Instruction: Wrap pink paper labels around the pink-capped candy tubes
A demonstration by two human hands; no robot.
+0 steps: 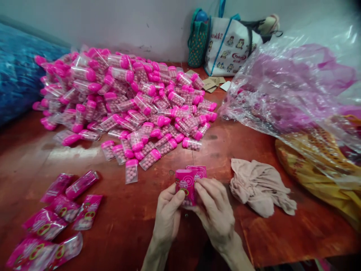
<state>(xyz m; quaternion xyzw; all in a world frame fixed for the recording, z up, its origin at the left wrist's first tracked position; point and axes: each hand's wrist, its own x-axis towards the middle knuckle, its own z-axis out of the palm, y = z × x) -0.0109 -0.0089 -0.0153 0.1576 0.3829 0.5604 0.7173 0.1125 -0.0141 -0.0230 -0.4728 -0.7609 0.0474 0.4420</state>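
Note:
My left hand (168, 205) is closed on a pink printed candy packet (186, 178), thumb across its front. Pale round sweets show faintly near its lower end. My right hand (213, 210) pinches the right side of the packet, where a second pink printed piece (200, 171) stands out behind; whether the two are joined I cannot tell. Beyond my hands lies a big heap of clear candy boxes (146, 98) with bright pink caps and pink balls inside. A single box (131, 171) lies at the heap's near edge. Several pink printed packets (45, 224) lie at the left.
A crumpled beige cloth (261, 186) lies right of my hands. Clear and pink plastic bags (299, 86) cover a yellow basket (316, 169) at the right. A white tote bag (231, 49) and green bottle holder (197, 43) stand by the wall. A blue sack (25, 67) is at the left.

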